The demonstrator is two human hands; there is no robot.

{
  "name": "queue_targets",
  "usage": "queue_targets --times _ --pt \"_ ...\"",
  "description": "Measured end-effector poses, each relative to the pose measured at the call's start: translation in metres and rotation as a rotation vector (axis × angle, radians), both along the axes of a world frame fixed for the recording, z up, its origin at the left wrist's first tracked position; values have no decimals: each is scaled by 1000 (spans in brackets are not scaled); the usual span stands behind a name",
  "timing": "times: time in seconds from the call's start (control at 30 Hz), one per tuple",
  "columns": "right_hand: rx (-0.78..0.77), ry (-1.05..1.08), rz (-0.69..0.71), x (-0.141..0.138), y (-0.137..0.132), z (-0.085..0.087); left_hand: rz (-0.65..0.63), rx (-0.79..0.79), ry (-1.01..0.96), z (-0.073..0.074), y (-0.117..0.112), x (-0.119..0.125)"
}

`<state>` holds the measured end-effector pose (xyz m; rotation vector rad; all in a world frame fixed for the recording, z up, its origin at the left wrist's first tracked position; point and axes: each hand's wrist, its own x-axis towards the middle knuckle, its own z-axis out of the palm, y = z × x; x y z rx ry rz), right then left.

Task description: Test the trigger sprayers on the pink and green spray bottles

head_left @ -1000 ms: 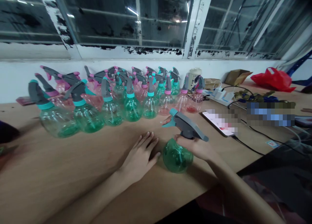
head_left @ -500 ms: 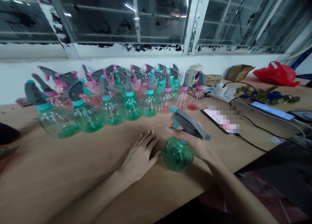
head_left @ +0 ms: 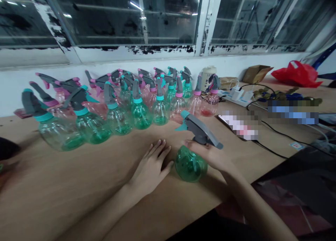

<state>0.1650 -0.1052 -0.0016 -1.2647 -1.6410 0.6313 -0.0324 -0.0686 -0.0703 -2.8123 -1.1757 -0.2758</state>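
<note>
Near the front of the wooden table [head_left: 86,188] stands a green spray bottle [head_left: 190,165] with a grey head and a turquoise nozzle and trigger. My right hand [head_left: 210,155] is closed round its neck, just under the spray head, and hides the collar. To the left of the bottle, my left hand [head_left: 152,165] lies flat on the table with its fingers stretched out, holding nothing. Its thumb is close to the bottle's side. Behind both hands, green spray bottles [head_left: 141,115] and pink spray bottles [head_left: 210,104] stand in rows.
A phone [head_left: 236,127] with a cable lies right of my right hand. Behind it are a white power strip [head_left: 237,97], a pale cup [head_left: 209,76], a brown paper bag [head_left: 257,73] and a red plastic bag [head_left: 295,75]. Windows line the wall at the back.
My right hand has shifted from the trigger and spray head down to the bottle's neck, so the turquoise trigger now shows. My left hand stays flat in place.
</note>
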Motion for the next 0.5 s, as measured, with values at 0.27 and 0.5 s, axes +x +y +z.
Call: queue_targets --times 0.27,0.5 --pt "-65 122 91 -2 5 6 -12 8 -51 -2 1 1" --pt "-31 188 145 -3 8 3 -4 -3 -33 0 0 1"
